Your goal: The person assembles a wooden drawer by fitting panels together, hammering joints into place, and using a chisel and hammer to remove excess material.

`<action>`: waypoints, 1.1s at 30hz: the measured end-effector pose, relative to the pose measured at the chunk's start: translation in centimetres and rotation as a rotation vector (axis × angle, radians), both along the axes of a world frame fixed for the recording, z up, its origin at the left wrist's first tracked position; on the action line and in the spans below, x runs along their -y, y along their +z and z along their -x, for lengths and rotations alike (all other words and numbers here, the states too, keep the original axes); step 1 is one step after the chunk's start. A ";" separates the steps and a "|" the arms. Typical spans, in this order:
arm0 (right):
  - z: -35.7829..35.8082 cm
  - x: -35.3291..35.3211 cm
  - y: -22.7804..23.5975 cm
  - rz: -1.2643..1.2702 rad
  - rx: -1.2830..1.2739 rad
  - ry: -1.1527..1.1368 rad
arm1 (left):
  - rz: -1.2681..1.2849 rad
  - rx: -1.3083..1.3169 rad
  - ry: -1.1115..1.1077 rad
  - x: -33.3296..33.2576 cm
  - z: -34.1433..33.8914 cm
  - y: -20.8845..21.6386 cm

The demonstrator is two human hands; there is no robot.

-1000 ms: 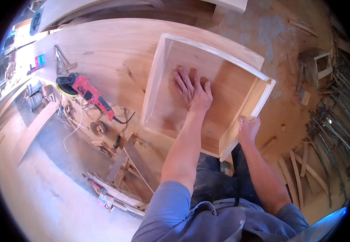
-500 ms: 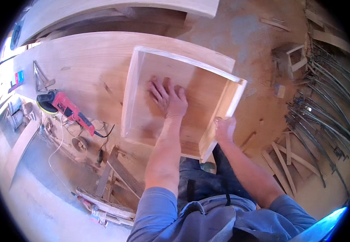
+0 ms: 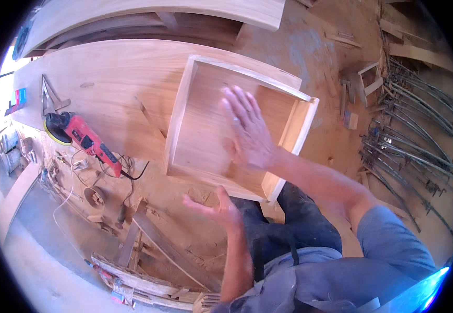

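Note:
A shallow wooden drawer box [image 3: 277, 82] lies on a long wooden board [image 3: 117, 68], its open side up and its near right corner jutting past the board's edge. My right hand [image 3: 250, 130] is over the drawer's inside with its fingers stretched out; whether the palm touches the bottom, I cannot tell. Just outside the drawer's near side is my left hand [image 3: 218, 208], fingers apart and holding nothing. To the left, a red and black power sander [image 3: 88, 138] with a yellow-rimmed pad rests at the board's near edge.
A metal set square [image 3: 52, 96] and a blue and red packet [image 3: 17, 98] lie on the board's left end. Beyond stands another wooden panel [image 3: 210, 8]. Several long metal bar clamps [image 3: 414, 125] are at the right. Wood scraps [image 3: 158, 245] and a roll [image 3: 95, 197] are below.
My left hand has come out of the drawer toward me. My right hand has let go of the drawer's right side and moved over its inside.

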State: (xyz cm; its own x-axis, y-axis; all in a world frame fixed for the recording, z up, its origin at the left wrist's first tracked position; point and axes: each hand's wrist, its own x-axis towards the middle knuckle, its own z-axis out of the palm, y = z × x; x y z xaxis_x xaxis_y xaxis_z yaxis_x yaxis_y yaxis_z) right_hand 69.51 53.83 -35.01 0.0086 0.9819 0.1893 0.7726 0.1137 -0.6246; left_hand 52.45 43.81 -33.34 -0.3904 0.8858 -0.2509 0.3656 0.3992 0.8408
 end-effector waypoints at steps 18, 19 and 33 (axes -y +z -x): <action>3.5 0.9 -3.6 0.325 0.307 0.252 | 0.506 0.568 0.291 2.6 1.0 -2.5; 3.6 1.2 -5.2 0.371 0.329 0.239 | 0.447 0.592 0.287 2.0 0.9 -0.7; -3.4 5.9 4.2 0.123 0.284 -0.019 | 0.504 0.503 0.205 0.5 1.5 -0.6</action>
